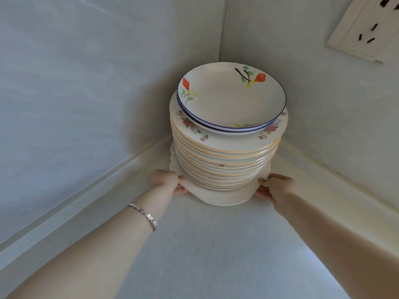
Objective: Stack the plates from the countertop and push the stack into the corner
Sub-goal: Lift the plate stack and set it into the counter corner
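**Both hands on the bottom plate, stack close to the corner**

Head view, the only feed I have. The stack of plates (224, 160) stands on the pale countertop (205, 244), close in where the two walls meet at the corner seam (222, 29). It is a tall pile of cream plates with yellowish rims. Near its top lies a wider plate with pink flowers, and above that sit blue-rimmed plates, the top plate (231, 98) painted with orange flowers. The whole pile rests on a broader, wavy-edged bottom plate (224, 197).

My left hand (166, 180) pinches that bottom plate's rim on the left side, thumb on top and fingers curled beneath. My right hand (276, 186) grips the rim on the opposite side in the same way. With fingers tucked under the edge, I cannot tell whether the plate's near side lies flat on the counter or is slightly raised.

A silver bracelet (143, 214) sits on the left wrist. A raised cream lip (121, 167) runs along the foot of each wall, and the stack's far side comes near it. The pile itself hides the back, so I cannot tell whether it touches the lip or the walls. A white wall socket (364, 29) is set high on the right wall, well apart from the plates.
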The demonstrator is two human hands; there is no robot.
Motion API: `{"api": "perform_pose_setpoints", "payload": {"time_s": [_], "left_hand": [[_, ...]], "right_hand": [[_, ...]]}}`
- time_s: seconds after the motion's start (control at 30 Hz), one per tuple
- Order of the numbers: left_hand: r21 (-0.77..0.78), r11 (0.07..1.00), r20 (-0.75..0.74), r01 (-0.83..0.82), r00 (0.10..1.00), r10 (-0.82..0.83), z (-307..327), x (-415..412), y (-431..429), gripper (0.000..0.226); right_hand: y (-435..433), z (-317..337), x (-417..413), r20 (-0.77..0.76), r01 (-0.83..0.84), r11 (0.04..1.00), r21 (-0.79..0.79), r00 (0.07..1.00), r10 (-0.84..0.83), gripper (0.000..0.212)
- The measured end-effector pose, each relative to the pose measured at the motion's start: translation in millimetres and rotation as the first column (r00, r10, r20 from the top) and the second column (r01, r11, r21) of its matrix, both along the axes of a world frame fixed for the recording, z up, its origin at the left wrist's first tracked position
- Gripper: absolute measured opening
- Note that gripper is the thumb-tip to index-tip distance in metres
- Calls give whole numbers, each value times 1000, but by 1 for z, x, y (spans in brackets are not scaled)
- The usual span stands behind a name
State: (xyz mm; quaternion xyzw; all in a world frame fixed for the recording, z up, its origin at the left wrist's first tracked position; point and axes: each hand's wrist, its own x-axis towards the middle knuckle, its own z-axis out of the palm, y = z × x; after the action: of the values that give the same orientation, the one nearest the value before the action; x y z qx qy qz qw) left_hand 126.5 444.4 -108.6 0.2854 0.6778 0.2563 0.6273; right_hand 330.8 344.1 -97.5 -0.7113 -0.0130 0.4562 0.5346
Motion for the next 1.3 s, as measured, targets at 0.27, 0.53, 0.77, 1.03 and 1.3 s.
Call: {"api": "perform_pose_setpoints", "payload": {"time_s": [0.27, 0.53, 0.77, 1.03, 1.3], "left_hand": [[8, 999, 76, -32, 997, 31, 9, -1, -12, 33], [67, 998, -127, -10, 992, 18, 19, 4, -21, 9], [393, 913, 12, -108, 994, 113, 90, 12, 9, 51], [391, 920, 192, 31, 975, -115, 103, 29, 27, 66], [449, 893, 219, -28, 972, -80, 107, 31, 19, 41]], "right_hand": [[-12, -8, -18, -53, 86, 996, 39, 995, -84, 32], [-6, 1, -12, -115, -31, 997, -73, 993, 23, 11], [25, 65, 5, 274, -1, 967, 255, 959, -71, 34], [50, 92, 14, 81, -203, 939, 278, 979, 188, 42], [46, 76, 14, 135, -177, 960, 218, 979, 150, 60]]}}
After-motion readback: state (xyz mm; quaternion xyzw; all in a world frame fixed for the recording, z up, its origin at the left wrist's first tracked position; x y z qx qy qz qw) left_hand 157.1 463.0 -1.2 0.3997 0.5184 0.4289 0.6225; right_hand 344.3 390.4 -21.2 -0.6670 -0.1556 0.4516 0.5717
